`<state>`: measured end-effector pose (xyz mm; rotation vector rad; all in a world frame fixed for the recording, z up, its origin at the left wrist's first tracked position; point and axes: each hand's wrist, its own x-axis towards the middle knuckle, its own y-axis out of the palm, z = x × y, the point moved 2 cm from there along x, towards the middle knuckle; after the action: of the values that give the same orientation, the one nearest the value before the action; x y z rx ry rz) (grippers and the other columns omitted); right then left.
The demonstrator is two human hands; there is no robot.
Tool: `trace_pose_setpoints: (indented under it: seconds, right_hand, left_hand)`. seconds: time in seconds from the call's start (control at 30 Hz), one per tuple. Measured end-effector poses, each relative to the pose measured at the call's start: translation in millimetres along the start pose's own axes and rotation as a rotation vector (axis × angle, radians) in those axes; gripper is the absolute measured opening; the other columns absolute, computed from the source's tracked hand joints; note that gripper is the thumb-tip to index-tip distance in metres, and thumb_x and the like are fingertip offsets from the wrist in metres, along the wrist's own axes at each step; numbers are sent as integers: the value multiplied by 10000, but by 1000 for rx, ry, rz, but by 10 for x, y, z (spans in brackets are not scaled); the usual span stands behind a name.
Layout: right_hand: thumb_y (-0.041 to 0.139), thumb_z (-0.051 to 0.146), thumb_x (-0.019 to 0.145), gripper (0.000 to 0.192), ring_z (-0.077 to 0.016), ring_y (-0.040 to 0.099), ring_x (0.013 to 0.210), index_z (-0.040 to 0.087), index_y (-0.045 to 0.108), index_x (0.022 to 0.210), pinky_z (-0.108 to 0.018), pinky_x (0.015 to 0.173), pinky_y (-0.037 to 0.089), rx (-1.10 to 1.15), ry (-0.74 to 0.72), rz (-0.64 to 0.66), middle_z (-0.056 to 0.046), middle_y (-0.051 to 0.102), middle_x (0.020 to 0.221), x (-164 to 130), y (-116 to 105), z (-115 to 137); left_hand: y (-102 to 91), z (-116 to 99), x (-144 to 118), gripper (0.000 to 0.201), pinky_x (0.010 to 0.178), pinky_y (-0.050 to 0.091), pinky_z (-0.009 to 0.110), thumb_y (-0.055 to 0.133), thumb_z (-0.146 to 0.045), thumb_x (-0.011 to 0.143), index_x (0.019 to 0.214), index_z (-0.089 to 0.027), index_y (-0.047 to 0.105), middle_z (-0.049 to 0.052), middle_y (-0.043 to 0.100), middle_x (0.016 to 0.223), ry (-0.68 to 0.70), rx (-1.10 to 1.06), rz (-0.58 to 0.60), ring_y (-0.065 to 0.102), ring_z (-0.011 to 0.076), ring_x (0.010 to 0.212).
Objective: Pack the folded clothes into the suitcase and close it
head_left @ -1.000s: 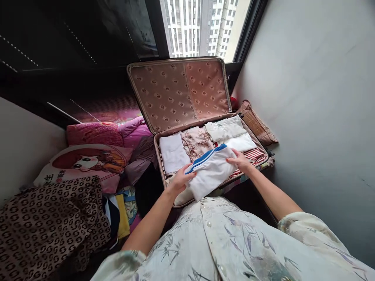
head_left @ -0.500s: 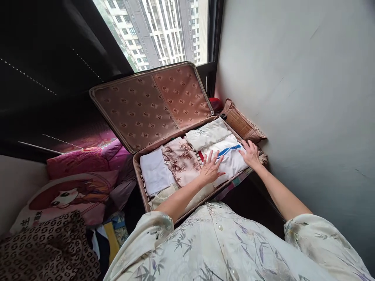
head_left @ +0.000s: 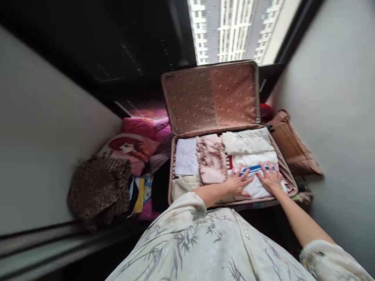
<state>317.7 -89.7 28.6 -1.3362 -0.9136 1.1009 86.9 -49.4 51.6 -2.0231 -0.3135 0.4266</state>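
Observation:
My left hand (head_left: 238, 183) lies flat with fingers spread on the left side of a white garment with a blue stripe (head_left: 258, 189). On the same garment's right side rests my right hand (head_left: 270, 179), its fingers also apart. The garment lies in the front right of an open suitcase (head_left: 170, 187) with a pink patterned lining. Behind it is a folded white garment (head_left: 249, 141). To the left are a pink garment with brown bamboo print (head_left: 211, 160), a folded white cloth (head_left: 186, 156) and a cream garment (head_left: 186, 185).
The suitcase lid (head_left: 211, 99) leans back below a window. A brown woven pillow (head_left: 290, 142) stands between suitcase and right wall. At left are a dark patterned cloth bundle (head_left: 99, 189), a pink pillow with a cartoon figure (head_left: 140, 152) and pink bedding (head_left: 137, 127).
The view has swung left, so the suitcase appears further right. My right hand has moved inward onto the striped garment, closer to my left hand, which stays flat on it.

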Motion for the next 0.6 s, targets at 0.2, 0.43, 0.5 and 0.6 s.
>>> trace_pose_setpoints:
  seconds: [0.2,0.43,0.5,0.6]
  right_hand:
    - [181,630,993,729,-399,194,1543,331,337,1639,-653,1144,283,-11,-35,-69,-119,275,1690,-1,100,-67]
    - [164,697,914,814,-450,215,1542,372,288,1650,-726,1141,222,52,-9,-67,-117,317,1676,2,-9,-64]
    - [188,724,883,847,-494,218,1531,374,294,1647,-756,1133,206,50,7,-46,-123,320,1675,-6,-51,-63]
    - [258,714,851,865,-570,195,1511,379,270,1649,-812,1076,217,-19,35,-43,-173,347,1646,-31,-191,15]
  left_hand:
    - [-189,-103,-256,775,1179,246,707,699,-549,874,1549,-213,521,170,199,1724,27,-47,-141,98,515,1569]
    - [-490,514,-1969,278,1091,511,401,591,-350,980,1125,-184,762,154,688,1269,-300,-662,-898,651,259,1217]
    - [-419,964,-2724,249,1049,528,394,558,-331,993,1063,-187,748,136,721,1166,-709,-772,-1173,681,256,1142]
    - [-91,1537,-3738,193,981,537,348,568,-237,968,1083,-191,716,115,739,1116,-1479,-928,-1271,716,231,1043]
